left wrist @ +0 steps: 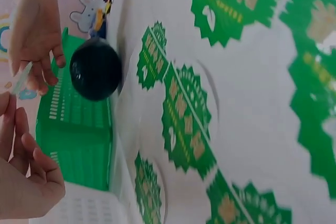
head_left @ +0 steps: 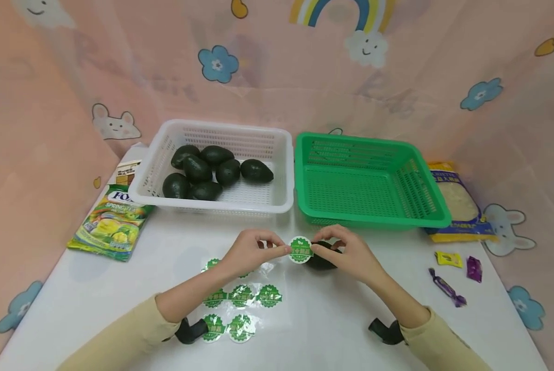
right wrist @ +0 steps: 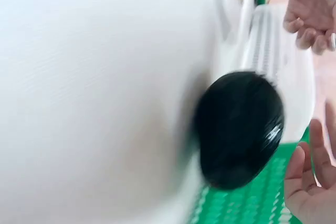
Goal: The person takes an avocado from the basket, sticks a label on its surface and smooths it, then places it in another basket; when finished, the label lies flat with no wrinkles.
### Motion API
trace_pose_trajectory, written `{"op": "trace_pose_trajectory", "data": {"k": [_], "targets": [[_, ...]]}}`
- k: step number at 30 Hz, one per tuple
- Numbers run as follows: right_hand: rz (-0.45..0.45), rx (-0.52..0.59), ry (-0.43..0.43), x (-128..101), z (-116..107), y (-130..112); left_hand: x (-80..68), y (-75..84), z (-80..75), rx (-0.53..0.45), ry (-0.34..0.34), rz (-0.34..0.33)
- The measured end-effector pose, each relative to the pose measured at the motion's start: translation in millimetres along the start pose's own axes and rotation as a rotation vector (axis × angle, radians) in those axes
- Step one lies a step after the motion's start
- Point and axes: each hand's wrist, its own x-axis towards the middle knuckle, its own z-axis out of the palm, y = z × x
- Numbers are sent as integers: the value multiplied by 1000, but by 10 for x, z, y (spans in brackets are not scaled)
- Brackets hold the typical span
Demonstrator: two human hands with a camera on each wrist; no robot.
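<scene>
Above the white table, both hands pinch one round green sticker [head_left: 301, 250] between them. My left hand [head_left: 283, 249] holds its left edge and my right hand [head_left: 316, 248] its right edge. A dark avocado [head_left: 322, 262] lies on the table just under and behind the right hand; it also shows in the wrist views as a dark avocado [left wrist: 96, 68] and a blurred avocado [right wrist: 239, 129]. A clear sheet with several green stickers [head_left: 240, 304] lies below my left forearm, seen close as the sticker sheet [left wrist: 184, 119]. In the left wrist view the sticker [left wrist: 21, 80] appears edge-on between the fingers.
A white basket [head_left: 281, 154] with several avocados [head_left: 212, 172] stands at the back left. An empty green basket [head_left: 425, 180] stands beside it on the right. A snack bag [head_left: 112, 221] lies far left, a yellow bag [head_left: 459, 203] far right, and wrapped candies [head_left: 448, 259] near the right edge.
</scene>
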Motion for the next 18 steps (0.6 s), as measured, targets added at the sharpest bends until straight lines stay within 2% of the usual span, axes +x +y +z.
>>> {"op": "trace_pose_trajectory", "data": {"k": [5, 7, 12, 16, 18], "targets": [[45, 0, 41, -124, -74, 161, 142, -25, 222, -29, 0, -39], [55, -43, 66, -169, -99, 219, 210, -45, 315, -12, -5, -42], [7, -172, 118, -234, -139, 335, 344, -89, 474, 78, -12, -42], [-27, -209, 143, -246, -138, 422, 382, -104, 524, 165, -19, -33], [-56, -222, 163, -251, -136, 466, 387, -104, 535, 218, -15, -3]]}}
